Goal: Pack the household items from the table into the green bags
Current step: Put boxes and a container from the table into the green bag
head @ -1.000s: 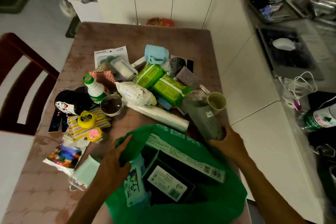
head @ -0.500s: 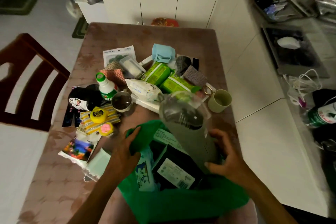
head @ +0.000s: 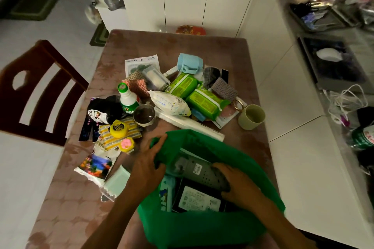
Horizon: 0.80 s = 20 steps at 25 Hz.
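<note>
A green bag (head: 202,226) stands open at the table's near edge. My left hand (head: 147,163) grips its left rim and holds the mouth apart. My right hand (head: 236,186) is inside the bag, fingers curled round a grey perforated slipper in clear wrap (head: 198,172), which lies across a dark box with a white label (head: 198,200) and a blue-patterned pack (head: 167,192). Beyond the bag lie loose items: two green wipe packs (head: 204,101), a white pouch (head: 172,103), a white bottle with a green cap (head: 127,99), a pale green mug (head: 252,117).
The brown table (head: 182,46) also holds a blue cup (head: 189,63), a yellow round case (head: 119,128), snack packets (head: 95,166), a white roll (head: 192,125). A dark wooden chair (head: 40,91) stands left. White cabinets and a cluttered counter (head: 334,66) run along the right.
My right hand has carried the wrapped slipper from the table beside the mug, over the bag's rim and down into the bag. My left hand has kept hold of the rim.
</note>
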### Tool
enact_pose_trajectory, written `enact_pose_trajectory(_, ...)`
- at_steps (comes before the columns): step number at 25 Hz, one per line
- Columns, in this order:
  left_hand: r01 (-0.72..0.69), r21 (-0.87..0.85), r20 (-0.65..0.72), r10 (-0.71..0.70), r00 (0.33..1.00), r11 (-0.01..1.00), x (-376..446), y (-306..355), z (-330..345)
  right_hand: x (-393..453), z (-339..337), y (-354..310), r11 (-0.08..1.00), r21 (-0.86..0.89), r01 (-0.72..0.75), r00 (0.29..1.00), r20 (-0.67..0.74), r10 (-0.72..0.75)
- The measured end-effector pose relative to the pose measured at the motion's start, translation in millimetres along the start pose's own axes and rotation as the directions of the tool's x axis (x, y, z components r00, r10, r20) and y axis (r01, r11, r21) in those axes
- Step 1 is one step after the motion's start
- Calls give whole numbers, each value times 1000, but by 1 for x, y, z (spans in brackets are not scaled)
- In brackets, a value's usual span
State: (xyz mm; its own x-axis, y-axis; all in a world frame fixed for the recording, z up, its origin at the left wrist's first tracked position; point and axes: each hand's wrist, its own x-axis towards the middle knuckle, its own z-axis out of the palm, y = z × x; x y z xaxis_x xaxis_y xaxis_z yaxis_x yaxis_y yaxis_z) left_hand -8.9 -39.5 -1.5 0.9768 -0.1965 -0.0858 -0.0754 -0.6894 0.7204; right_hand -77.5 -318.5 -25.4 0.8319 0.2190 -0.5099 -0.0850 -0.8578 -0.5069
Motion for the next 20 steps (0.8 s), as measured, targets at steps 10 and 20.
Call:
enact_pose_trajectory(10, 40, 22, 3, -41, 999, 999, -7, -11, -1, 175, -47, 5, 937, -278, -212, 977, -75, 199)
enact_pose_trajectory(20, 26, 9, 47, -26, 999, 1000, -8, -19, -5, 2, -133, 22, 949, -231, -214, 971, -159, 180)
